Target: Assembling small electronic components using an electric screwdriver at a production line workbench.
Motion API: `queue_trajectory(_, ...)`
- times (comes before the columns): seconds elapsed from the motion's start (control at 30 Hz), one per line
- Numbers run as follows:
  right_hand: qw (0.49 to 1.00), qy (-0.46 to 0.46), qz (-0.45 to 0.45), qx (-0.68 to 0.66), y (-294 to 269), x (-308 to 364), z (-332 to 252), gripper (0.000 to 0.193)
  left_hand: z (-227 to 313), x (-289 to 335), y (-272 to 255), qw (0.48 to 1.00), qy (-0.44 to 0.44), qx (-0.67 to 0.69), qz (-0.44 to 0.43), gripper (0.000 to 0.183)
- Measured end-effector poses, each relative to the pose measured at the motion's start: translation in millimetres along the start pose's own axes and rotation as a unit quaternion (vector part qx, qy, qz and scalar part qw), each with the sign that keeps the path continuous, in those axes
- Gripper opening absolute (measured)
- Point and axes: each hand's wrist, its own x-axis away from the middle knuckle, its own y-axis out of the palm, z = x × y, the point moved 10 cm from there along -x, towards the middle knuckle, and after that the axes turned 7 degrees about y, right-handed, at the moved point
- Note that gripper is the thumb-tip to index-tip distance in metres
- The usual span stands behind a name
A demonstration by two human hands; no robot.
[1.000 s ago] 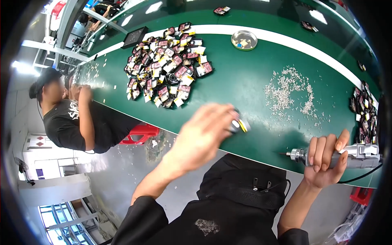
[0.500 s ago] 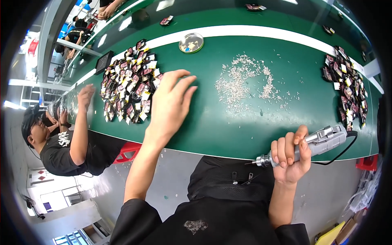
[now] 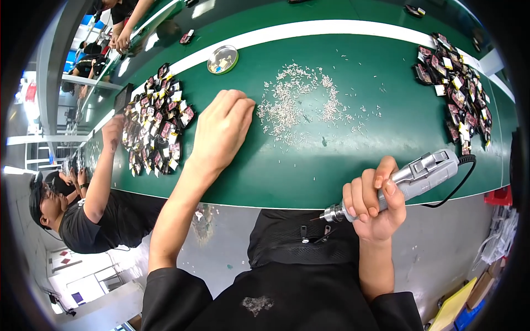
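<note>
My right hand [image 3: 377, 204] is wrapped around a grey electric screwdriver [image 3: 422, 175], held at the table's near edge. Its thin bit points left, over my lap, and a black cable runs from its back end. My left hand [image 3: 223, 129] hovers over the green table with its fingers drawn together. Those fingertips are at the left edge of a scattered pile of small silvery screws [image 3: 284, 107]; whether they pinch anything is hidden. Left of this hand lies a heap of small black parts with red and white pieces [image 3: 157, 124].
A round dish [image 3: 223, 59] with a few small pieces stands beyond my left hand. Another heap of black parts [image 3: 455, 94] lies at the right. A white strip [image 3: 331, 26] crosses behind. To the left, a co-worker [image 3: 105, 218] sits with one arm reaching over the table.
My left hand has closed its spread fingers and come to the screw pile's left edge. The view has shifted a little. My right hand still grips the screwdriver.
</note>
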Motion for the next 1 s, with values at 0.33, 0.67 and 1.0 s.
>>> queue_trajectory(0.33,1.0,-0.004,0.019,-0.013,-7.2,1.1,-3.1,0.01,20.9,34.0,-19.5,0.964,-0.166,0.187,0.088,0.005)
queue_trajectory(0.67,0.998,-0.057,0.0,-0.001,29.9,-5.9,-20.2,0.017,66.0,75.5,8.2,0.742,-0.339,0.558,0.151,0.006)
queue_trajectory(1.0,0.992,-0.114,0.03,-0.035,51.6,-8.7,-26.0,0.012,91.6,80.0,29.3,0.567,-0.32,0.737,0.182,0.02)
